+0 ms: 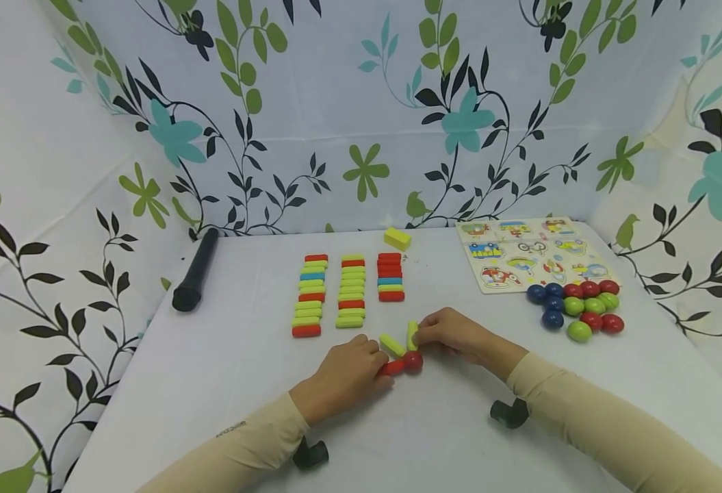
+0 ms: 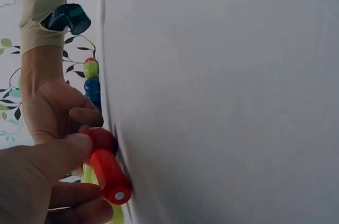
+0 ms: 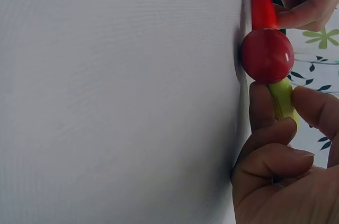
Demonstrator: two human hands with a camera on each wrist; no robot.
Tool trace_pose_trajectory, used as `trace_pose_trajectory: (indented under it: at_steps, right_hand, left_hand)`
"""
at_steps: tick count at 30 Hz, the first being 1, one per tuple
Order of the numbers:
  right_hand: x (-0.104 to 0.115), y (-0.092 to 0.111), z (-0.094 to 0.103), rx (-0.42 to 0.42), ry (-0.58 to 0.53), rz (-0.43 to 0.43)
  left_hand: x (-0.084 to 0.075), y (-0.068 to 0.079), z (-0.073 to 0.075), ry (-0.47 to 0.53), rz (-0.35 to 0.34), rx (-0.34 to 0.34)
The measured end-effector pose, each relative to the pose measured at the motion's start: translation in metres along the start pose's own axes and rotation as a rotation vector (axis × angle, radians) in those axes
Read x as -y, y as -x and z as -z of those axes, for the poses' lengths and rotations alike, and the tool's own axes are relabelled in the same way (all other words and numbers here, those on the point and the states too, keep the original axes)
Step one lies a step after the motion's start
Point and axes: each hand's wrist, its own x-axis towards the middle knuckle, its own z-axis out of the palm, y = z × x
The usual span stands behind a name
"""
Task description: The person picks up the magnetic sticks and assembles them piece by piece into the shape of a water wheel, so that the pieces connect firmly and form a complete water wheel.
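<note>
On the white table a red ball [image 1: 413, 361] meets one end of a red rod [image 1: 391, 368]. My left hand [image 1: 351, 373] holds this rod with curled fingers around it. A pale round disc shows on the rod's free end in the left wrist view. My right hand [image 1: 456, 332] pinches an upright-pointing yellow-green rod [image 1: 413, 335] between thumb and finger, its lower end right at the ball. Another yellow-green rod [image 1: 392, 345] slants in from the upper left, its near end close to the ball. In the right wrist view the ball [image 3: 267, 55] sits between both hands.
Three columns of red, yellow-green and blue rods [image 1: 351, 284] lie beyond the hands. A yellow block [image 1: 397, 238] is behind them. A black microphone [image 1: 196, 270] lies left. At right are a picture puzzle board [image 1: 530, 253] and several coloured balls [image 1: 579, 331].
</note>
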Motion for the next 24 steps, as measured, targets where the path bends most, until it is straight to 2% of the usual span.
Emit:
trace_pose_trajectory:
  at_steps: [4,8,14,17,19,21,24]
  right_hand:
    - [-0.001,0.000,0.000,0.012,-0.004,0.015]
    - [0.000,0.000,-0.001,0.011,-0.007,0.023]
    - [-0.001,-0.003,-0.003,0.006,0.009,0.033]
    - [0.000,-0.006,-0.003,0.022,0.043,0.051]
    - [0.001,-0.009,0.000,0.013,0.107,0.066]
    - [0.006,-0.011,0.005,-0.032,0.219,0.113]
    - [0.015,-0.019,0.014,-0.176,0.486,0.225]
  left_hand:
    - [0.003,-0.006,0.003,0.034,0.020,-0.006]
    - [0.009,-0.017,0.005,-0.021,0.018,-0.007]
    - [0.015,-0.036,0.002,-0.099,-0.002,0.120]
    - [0.017,-0.039,-0.001,-0.121,-0.014,0.143]
    - [0.017,-0.038,-0.003,-0.126,-0.019,0.140]
    - [0.017,-0.036,-0.004,-0.126,-0.021,0.130]
    - [0.016,-0.032,-0.004,-0.128,-0.026,0.107]
